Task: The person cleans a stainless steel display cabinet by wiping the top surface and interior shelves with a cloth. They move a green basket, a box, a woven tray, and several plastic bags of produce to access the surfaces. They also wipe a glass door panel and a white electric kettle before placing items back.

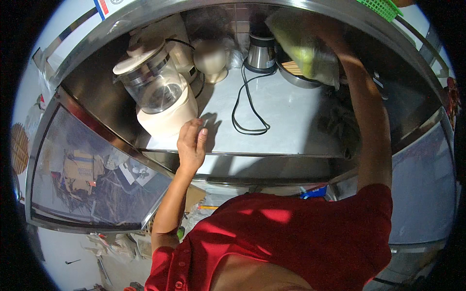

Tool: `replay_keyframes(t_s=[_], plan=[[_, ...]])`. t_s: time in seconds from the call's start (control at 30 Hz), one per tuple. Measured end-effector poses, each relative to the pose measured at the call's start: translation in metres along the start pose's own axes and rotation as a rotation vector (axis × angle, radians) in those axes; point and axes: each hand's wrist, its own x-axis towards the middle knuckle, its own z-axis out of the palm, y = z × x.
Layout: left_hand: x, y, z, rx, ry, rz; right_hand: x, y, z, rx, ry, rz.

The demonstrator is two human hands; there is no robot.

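My left hand (192, 143) touches or nearly touches the front right of a cream appliance base (169, 122) that carries a glass kettle (158, 91) with a white lid; it holds nothing. My right arm reaches up into the shaded back right of the cabinet. My right hand (324, 29) is blurred and dark, close to a clear plastic bag (322, 63) with something yellow-green inside. The bag hangs over a steel bowl (304, 82) that holds wooden sticks (292, 68). Whether my fingers grip the bag is hard to see.
A steel and black appliance (261, 54) stands at the back, its looped black cord (251, 130) on the white shelf (284, 142). A cream jar-like object (211, 60) stands left of it. Framed doors swing out at the left (91, 174) and right (418, 189). A green plastic basket (384, 8) sits on top.
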Motion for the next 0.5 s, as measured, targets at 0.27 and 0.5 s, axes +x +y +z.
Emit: replay_keyframes(t_s=[0.27,0.5], plan=[[0.007,0.007,0.015,0.105,0.039,0.078,0.006,0.078,0.082,-0.097,0.078,0.083],[0.005,0.006,0.017,0.151,0.078,0.099,0.000,0.061,0.105,0.056,-0.135,0.053]])
